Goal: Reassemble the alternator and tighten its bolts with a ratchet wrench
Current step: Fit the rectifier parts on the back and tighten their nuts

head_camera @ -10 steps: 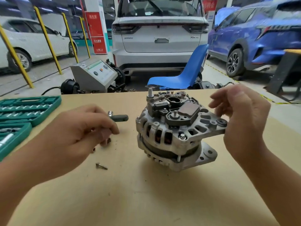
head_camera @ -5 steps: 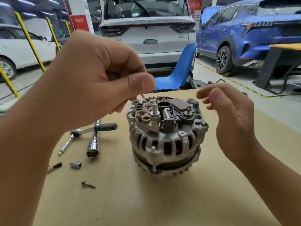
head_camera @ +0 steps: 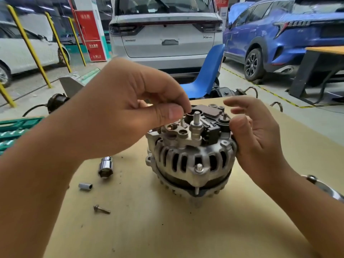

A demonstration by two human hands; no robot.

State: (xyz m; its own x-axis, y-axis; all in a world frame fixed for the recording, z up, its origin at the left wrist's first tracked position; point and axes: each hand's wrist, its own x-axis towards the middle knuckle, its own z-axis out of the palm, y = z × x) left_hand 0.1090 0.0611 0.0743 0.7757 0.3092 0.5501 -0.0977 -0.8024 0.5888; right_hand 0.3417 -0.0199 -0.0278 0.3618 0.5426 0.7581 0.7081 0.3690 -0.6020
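Left hand (head_camera: pixel 130 116) pinches a bolt (head_camera: pixel 182 121) above the alternator (head_camera: pixel 189 157).

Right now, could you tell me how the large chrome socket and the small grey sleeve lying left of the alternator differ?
The large chrome socket is mirror-bright and bulky; the small grey sleeve is dull and much slimmer. The socket's open end, turned toward the camera, looks hexagonal, while the sleeve shows a plain round bore. The socket lies farther from the person, the sleeve nearer. Both lie on their sides on the table, touched by neither hand.
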